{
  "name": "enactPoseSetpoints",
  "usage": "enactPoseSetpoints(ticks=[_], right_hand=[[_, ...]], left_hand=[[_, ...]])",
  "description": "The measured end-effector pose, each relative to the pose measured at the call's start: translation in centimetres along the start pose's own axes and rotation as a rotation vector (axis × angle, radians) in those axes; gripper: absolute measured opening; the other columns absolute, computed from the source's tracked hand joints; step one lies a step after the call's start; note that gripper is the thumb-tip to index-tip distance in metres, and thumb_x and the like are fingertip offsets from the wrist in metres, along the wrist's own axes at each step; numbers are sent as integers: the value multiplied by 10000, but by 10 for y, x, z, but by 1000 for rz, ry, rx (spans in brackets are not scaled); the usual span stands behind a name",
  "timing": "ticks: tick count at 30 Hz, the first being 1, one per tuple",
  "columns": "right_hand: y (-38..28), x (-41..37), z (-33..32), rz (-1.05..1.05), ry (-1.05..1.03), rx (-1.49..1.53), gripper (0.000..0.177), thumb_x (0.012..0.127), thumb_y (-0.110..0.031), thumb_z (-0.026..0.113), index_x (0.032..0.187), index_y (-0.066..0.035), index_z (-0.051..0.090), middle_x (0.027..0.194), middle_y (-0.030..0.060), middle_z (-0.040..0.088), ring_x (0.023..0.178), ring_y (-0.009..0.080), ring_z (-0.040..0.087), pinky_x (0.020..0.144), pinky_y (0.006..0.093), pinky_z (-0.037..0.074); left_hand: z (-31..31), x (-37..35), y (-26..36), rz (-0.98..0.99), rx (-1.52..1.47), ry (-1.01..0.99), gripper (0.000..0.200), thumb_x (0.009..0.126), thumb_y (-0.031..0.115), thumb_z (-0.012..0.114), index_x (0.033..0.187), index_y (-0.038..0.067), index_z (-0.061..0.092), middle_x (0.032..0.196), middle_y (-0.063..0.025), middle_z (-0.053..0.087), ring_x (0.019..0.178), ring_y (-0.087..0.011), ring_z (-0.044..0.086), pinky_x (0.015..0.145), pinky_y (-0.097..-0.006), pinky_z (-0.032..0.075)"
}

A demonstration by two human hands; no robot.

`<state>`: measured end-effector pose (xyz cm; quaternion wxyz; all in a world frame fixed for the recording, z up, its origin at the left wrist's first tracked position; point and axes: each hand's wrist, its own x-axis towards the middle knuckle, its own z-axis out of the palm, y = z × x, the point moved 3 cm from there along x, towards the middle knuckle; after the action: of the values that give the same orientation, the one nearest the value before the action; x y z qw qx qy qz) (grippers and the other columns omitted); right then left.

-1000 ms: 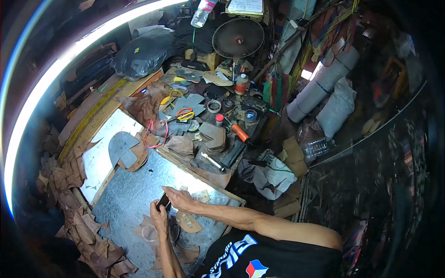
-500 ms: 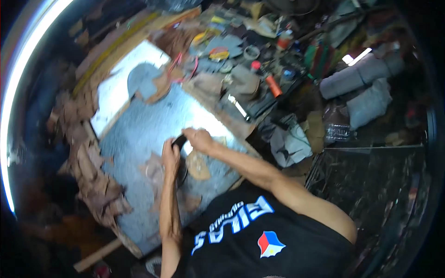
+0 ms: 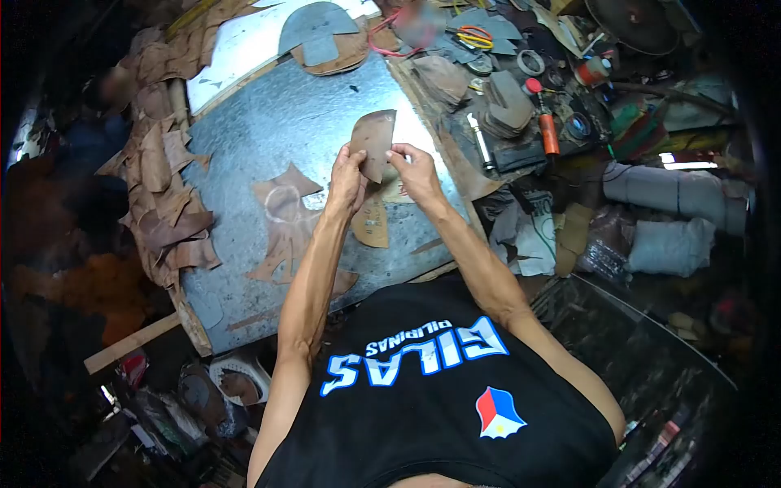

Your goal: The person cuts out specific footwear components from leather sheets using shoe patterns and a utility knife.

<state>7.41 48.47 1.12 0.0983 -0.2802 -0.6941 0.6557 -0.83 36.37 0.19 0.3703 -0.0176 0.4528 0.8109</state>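
Observation:
Both hands hold up a brown leather piece (image 3: 374, 140) with one rounded side, above the grey metal work sheet (image 3: 268, 130). My left hand (image 3: 348, 180) pinches its lower left edge. My right hand (image 3: 415, 171) grips its lower right edge. Below the hands a tan cardboard pattern (image 3: 373, 224) lies flat on the sheet. To the left lies a leather offcut (image 3: 285, 215) with a traced outline on it.
Leather scraps (image 3: 167, 191) are piled along the sheet's left edge. A grey pattern on leather (image 3: 324, 37) lies at the far end. Cut leather stacks (image 3: 504, 102), an orange-handled tool (image 3: 547, 126), scissors (image 3: 476, 37) and tape rolls crowd the right side. Sacks (image 3: 675, 244) lie on the floor.
The camera tilted down and nearer. The hands left the dark tool on the sheet and lifted the brown leather piece between them.

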Motion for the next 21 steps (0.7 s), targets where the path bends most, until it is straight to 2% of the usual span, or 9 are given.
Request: enactPoseSetpoints(ticks=[3,5,7,9,11,13,15,17,21], right_hand=[[-3,14,-14,28,37,-19,270,869,-227,645,1003,6,673,779,38,633,708,79,548,640,270,456],[-7,39,-37,-143,84,-116,257,868,-216,645,1020,-12,678,763,30,632,701,71,560,638,253,458],[-12,86,-75,-362,216,-217,270,871,-217,642,1047,-15,675,748,17,626,693,65,562,625,243,451],[-34,127,-117,-194,92,-160,267,858,-202,652,1044,-13,685,761,8,627,684,71,555,617,242,443],[-31,181,-148,-140,87,-303,233,836,-162,668,1014,-16,701,747,-11,613,640,67,501,576,229,405],[-35,205,-165,61,-2,-363,206,818,-128,674,984,-12,712,733,-2,622,625,77,502,565,236,402],[-21,223,-168,23,-12,-355,195,815,-113,667,965,4,710,708,6,630,597,95,509,537,260,402],[-8,231,-168,162,-42,-417,166,813,-101,663,925,10,713,714,16,642,595,105,517,541,280,416],[13,249,-171,62,14,-652,187,779,-185,692,904,-51,729,738,59,676,643,127,580,597,294,458]], left_hand=[[7,1,-10,-28,-6,-5,432,947,83,440,1359,24,324,1209,-159,537,1075,-250,566,920,-400,487],[13,-6,-5,-128,277,79,545,953,162,474,1434,58,241,1260,-174,510,1092,-256,560,897,-382,485],[10,-15,6,-8,399,66,642,963,236,481,1485,63,151,1286,-189,511,1095,-255,564,894,-346,476],[-5,-25,12,5,458,85,630,974,247,471,1488,58,158,1260,-182,532,1086,-247,570,892,-334,477],[-16,-41,16,-11,440,115,622,978,248,470,1486,55,169,1258,-177,534,1082,-238,573,889,-327,478],[-25,-56,18,-23,422,143,613,981,249,469,1485,52,179,1255,-173,536,1078,-229,575,886,-319,480],[-35,-71,17,-66,404,185,609,984,241,471,1483,43,183,1241,-165,546,1064,-210,582,873,-303,485],[-47,-85,13,-40,368,206,632,979,249,491,1480,28,177,1213,-159,564,1031,-197,596,856,-288,489],[-62,-114,14,-21,316,275,658,972,260,516,1471,0,176,1171,-160,586,992,-192,611,840,-274,494]])
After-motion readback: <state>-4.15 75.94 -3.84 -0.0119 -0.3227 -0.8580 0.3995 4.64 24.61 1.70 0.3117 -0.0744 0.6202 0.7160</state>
